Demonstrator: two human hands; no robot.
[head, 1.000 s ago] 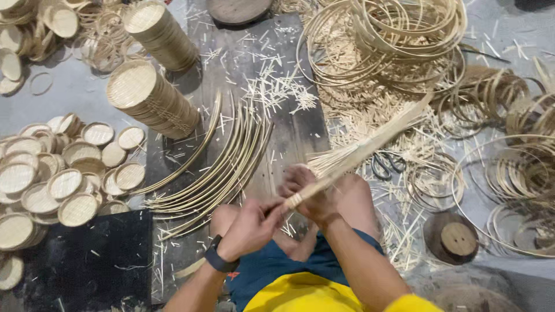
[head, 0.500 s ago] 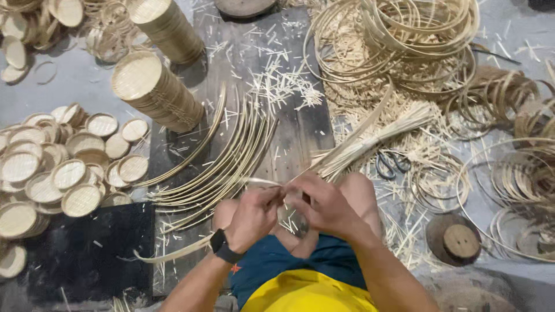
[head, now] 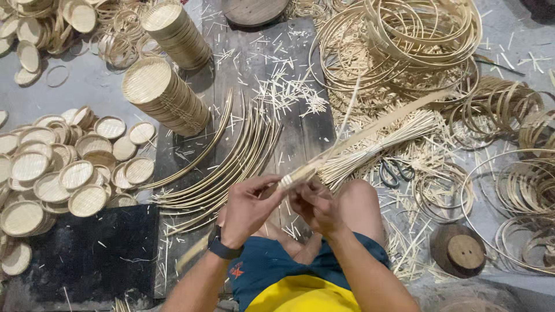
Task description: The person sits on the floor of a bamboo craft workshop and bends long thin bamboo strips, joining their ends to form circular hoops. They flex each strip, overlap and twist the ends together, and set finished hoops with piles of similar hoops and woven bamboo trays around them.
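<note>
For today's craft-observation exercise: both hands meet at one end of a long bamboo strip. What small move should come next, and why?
Probably draw the bamboo strip on through the fingers. The left hand pinches its near end, the right hand works just beside it, and the rest of the strip stretches away free over the bundle of thin splints.

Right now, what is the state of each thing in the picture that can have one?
Bamboo strip: held at its near end by both hands, slanting up to the right.
Left hand: closed on the strip's end.
Right hand: fingers pinching the strip's end.
Thin stick bundle: lying on the floor, fanned out.
Scissors: lying among the scraps, blades hidden.
Woven tray stacks: tipped on their sides.
Curved strips: lying loose on the boards.
</note>
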